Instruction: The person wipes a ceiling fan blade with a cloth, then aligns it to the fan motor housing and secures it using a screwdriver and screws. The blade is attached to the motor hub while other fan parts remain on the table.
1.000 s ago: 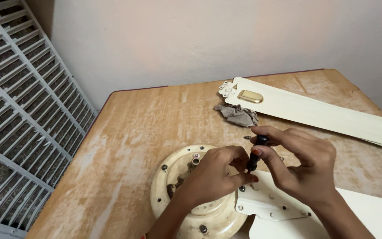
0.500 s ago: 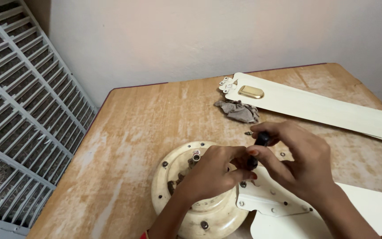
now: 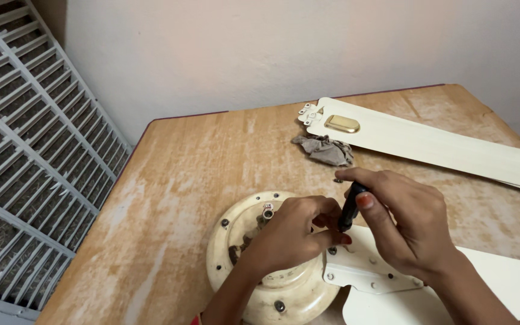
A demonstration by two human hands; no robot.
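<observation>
Head view: the right hand (image 3: 407,232) is closed round a black screwdriver (image 3: 349,209), tip down at the blade bracket (image 3: 365,272); the left hand (image 3: 290,235) pinches at that tip, what it grips hidden; the cream fan motor (image 3: 254,265) sits on the bench (image 3: 200,174); a screw at the bracket seems in hand; next calls for steady, upright turning.

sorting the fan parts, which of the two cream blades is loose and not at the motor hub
The far fan blade, lying alone by the grey rag; the near blade has its bracket at the motor hub.
</observation>
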